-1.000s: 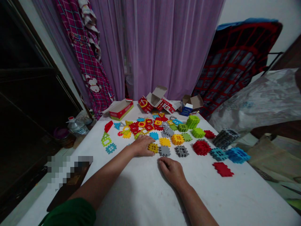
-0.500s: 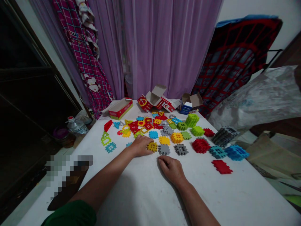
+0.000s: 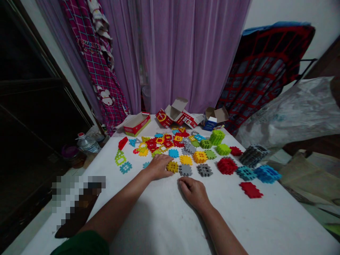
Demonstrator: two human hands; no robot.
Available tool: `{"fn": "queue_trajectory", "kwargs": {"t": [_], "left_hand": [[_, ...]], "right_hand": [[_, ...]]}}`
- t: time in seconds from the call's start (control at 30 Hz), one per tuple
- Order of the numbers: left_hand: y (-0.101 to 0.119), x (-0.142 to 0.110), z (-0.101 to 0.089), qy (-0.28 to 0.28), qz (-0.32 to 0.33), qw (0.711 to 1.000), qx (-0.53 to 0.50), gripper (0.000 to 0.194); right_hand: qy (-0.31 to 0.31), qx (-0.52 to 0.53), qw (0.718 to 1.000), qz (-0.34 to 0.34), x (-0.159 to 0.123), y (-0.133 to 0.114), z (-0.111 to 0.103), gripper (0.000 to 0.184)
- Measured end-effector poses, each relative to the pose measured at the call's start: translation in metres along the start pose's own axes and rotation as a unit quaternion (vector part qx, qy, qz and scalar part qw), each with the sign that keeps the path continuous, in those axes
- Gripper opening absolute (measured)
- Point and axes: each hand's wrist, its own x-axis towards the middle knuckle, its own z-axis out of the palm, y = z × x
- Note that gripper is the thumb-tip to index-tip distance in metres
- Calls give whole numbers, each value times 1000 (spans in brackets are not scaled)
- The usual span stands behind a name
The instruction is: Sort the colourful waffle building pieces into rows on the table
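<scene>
Bracketing the left side of a dark-yellow, square, notched plastic lattice piece (image 3: 172, 167), the left hand (image 3: 158, 166) is nearest in the head view; clamping cannot be confirmed. The loosely curled right hand (image 3: 193, 192) lies nearer the wearer, rightward, apart.

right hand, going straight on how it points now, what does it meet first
The right hand would probably meet the grey square piece first, though the mustard piece at the left hand lies close to that line.

Notched mustard-yellow tile (image 3: 173, 167) with openings
</scene>
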Motion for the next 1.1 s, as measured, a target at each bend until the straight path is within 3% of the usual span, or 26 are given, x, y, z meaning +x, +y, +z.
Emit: {"fn": "queue_trajectory", "kwargs": {"t": [0.1,0.23,0.3,0.4,1.1], "left_hand": [[-3,-12,2,73,-21,997,-16,53],[-13,-43,14,254,-105,961,-27,20],[-20,-60,20,323,-144,935,-14,20],[-28,-74,27,384,-180,906,3,23],[-36,-69,31,385,-264,882,-54,27]], "right_hand": [[-1,-7,1000,-1,0,0,0,37],[2,-11,1000,-10,0,1,2,38],[16,-6,1000,-13,1,1,3,38],[43,14,999,-13,2,2,4,39],[72,-63,995,-10,0,5,9,41]]}}
